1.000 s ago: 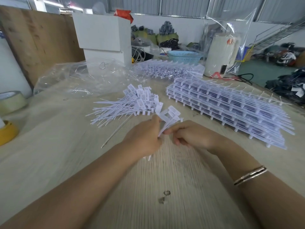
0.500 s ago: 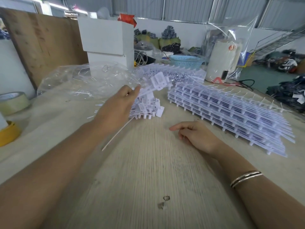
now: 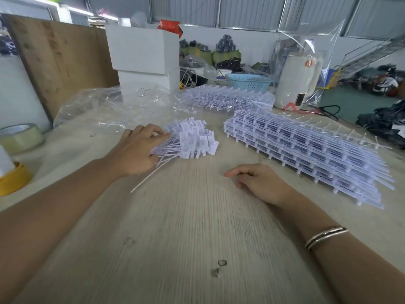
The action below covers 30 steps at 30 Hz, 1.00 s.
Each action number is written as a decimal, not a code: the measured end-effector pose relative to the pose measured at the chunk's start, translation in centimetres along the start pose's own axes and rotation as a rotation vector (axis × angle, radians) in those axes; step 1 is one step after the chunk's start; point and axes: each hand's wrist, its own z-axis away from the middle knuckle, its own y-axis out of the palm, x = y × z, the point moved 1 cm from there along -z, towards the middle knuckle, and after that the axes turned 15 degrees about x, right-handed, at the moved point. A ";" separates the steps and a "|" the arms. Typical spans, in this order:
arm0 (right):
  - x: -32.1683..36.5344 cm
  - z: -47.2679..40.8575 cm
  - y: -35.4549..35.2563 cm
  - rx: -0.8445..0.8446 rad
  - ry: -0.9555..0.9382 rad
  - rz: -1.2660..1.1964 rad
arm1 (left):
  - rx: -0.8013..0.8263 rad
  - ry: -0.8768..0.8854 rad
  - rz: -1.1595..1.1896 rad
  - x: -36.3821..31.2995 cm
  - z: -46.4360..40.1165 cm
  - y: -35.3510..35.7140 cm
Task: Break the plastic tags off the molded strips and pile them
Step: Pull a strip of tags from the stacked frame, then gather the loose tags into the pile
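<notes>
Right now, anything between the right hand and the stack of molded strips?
Nothing visible. The right hand rests on bare table, and the stack of molded strips lies just beyond it, further to the right, with only open tabletop between them. The left hand is off to the other side, on the pile of tags.

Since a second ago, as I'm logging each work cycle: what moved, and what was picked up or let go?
The left hand carried the bunch of broken-off tags away from the right hand, up and leftward, then down onto the tag pile, where its fingers now rest on them. The right hand let go and lies loosely curled, empty, on the table. The stack of molded strips stayed put.
</notes>
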 end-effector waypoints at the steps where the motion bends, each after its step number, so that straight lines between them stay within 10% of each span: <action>1: -0.1 0.0 0.0 -0.004 -0.003 -0.005 | -0.039 0.013 0.017 -0.7 0.2 -0.3; 12: -1.3 0.1 -1.7 -0.384 0.053 0.362 | -0.164 0.347 -0.189 -10.7 0.4 0.4; 22: -0.9 0.6 -1.7 -0.397 0.143 0.531 | -0.095 -0.053 -0.201 -7.9 -2.8 1.6; 30: -1.6 0.0 -6.7 -0.432 0.384 1.098 | -0.170 0.244 -0.050 -14.4 -3.5 0.4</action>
